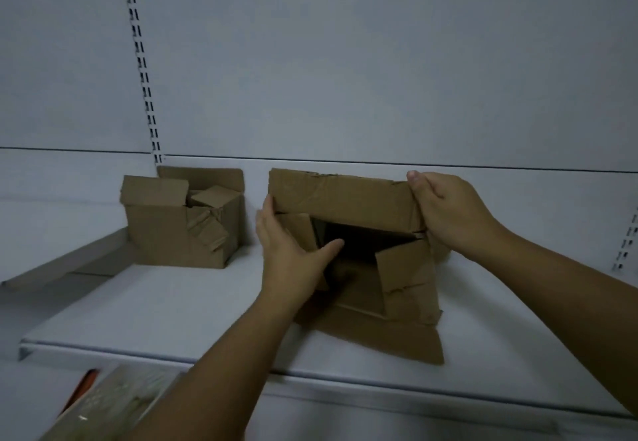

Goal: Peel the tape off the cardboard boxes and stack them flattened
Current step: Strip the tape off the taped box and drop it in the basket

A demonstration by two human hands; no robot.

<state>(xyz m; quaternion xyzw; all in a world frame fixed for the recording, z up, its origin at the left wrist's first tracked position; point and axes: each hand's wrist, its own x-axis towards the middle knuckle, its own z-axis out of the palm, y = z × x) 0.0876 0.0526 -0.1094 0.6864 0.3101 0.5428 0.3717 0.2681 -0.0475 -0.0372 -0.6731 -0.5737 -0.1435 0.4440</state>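
The head camera looks onto a white shelf (155, 309) backed by a pale back panel (345, 78) with a slotted upright (141, 60) running down it.

On the right half of the shelf the near box (348, 199) lies on its side, its open end turned toward the camera and its inside dark. Its flaps are spread. The top flap (331, 195) stands up and carries glossy creased streaks that look like tape. The right flap (407, 278) hangs outward, bent and torn. The bottom flap (386, 340) lies flat on the shelf and reaches almost to the front edge.

The left hand (286, 250) holds the box's left side, with the fingers up along the outer edge and the thumb across the left flap, pointing into the opening. The right hand (448, 212) grips the right end of the top flap, thumb on its upper edge and fingers curled round the corner. Both forearms reach in from below.

Well apart to the left, near the back of the shelf, the far box (179, 230) stands upright with its top flaps raised. Smaller pieces of cardboard sit inside it, and crumpled strips cross its front corner.

Below the shelf, in the lower left corner, a blurred pale package (114, 402) lies beside an orange object (84, 389). I cannot tell what either one is.
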